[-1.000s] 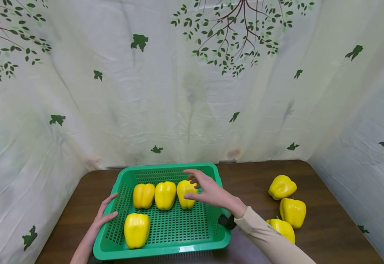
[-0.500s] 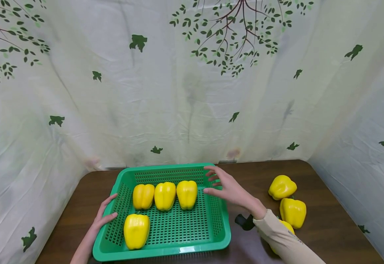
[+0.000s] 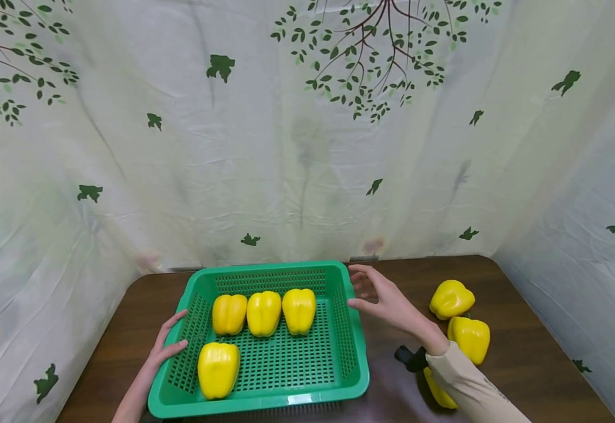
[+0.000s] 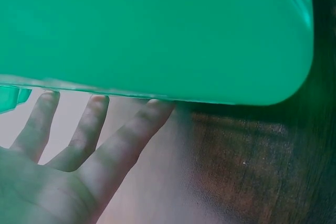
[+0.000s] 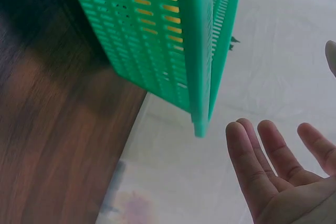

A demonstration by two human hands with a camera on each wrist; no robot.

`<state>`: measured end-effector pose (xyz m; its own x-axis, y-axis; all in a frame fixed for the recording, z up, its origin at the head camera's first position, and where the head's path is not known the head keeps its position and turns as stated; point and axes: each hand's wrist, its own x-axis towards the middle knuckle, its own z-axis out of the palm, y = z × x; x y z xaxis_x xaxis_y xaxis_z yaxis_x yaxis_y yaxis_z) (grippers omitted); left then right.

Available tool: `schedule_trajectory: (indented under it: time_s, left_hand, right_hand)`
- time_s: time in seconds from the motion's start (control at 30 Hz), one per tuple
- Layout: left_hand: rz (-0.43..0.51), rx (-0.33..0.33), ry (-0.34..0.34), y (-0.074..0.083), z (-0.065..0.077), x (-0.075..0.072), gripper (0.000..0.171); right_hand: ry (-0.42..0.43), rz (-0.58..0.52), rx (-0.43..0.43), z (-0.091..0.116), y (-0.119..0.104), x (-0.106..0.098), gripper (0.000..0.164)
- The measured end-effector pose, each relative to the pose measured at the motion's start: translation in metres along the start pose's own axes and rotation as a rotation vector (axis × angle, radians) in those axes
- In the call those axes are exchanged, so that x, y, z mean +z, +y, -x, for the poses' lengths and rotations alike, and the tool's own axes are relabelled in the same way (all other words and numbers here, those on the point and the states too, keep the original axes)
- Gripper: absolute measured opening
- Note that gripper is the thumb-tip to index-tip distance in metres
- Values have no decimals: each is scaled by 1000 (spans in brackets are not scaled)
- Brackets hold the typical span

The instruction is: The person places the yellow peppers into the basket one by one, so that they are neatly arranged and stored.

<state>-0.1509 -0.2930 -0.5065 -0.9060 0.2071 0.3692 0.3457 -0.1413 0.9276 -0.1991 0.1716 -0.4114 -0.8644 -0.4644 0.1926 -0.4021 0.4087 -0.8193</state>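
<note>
A green plastic basket (image 3: 361, 352) with perforated walls holds yellow bell peppers: a back row of three, one of them a pepper (image 3: 299, 311) nearest the right side, and a single pepper (image 3: 219, 371) at front left. My left hand (image 3: 157, 352) rests at the basket's left rim, fingers extended; in the left wrist view its fingertips meet the edge of the green wall (image 4: 157, 30). Just outside the right rim, my right hand (image 3: 384, 298) holds nothing, its fingers loosely bent. The right wrist view shows those fingers (image 5: 242, 153) apart from the rim.
On the brown table (image 3: 519, 376) at right lie three more bell peppers: a far one (image 3: 451, 299), a middle one (image 3: 469, 339) and a near one (image 3: 437, 390) partly covered by my right sleeve (image 3: 471, 385). A leaf-patterned white curtain (image 3: 307, 176) stands behind the table.
My right hand has moved right, from over the back row's right pepper to outside the basket's right rim. The left hand and the peppers have stayed put.
</note>
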Motion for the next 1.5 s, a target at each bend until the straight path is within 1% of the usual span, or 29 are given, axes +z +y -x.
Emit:
schedule_trajectory:
  time_s: [0.13, 0.3, 0.53, 0.67, 0.83, 0.97, 1.07, 1.13, 1.33, 1.5]
  left_hand:
    - [4, -10, -3, 0, 0, 0, 66]
    - [-6, -17, 9, 0, 0, 0, 66]
    - [-27, -28, 28, 1, 0, 0, 66]
    - [-33, -62, 43, 1, 1, 1, 65]
    - [-41, -101, 52, 2, 1, 1, 64]
    - [-38, -91, 49, 2, 1, 1, 64]
    - [-29, -66, 45, 2, 1, 1, 65]
    - [-23, -60, 42, 1, 1, 1, 66]
    - [-20, -74, 49, 1, 2, 1, 66]
    - [-8, -53, 35, 0, 2, 0, 66]
  right_hand:
    - [32, 14, 7, 5, 3, -5, 64]
    - [79, 49, -3, 10, 8, -13, 62]
    - [144, 57, 6, 17, 19, -25, 60]
    - [183, 83, 24, 22, 25, -31, 61]
    - [203, 111, 52, 29, 32, -38, 63]
    - [217, 133, 50, 34, 36, -43, 62]
    - [224, 150, 51, 38, 39, -48, 62]
    - [231, 159, 65, 40, 40, -50, 62]
    - [237, 165, 87, 48, 47, -58, 61]
    - [233, 160, 102, 51, 52, -63, 61]
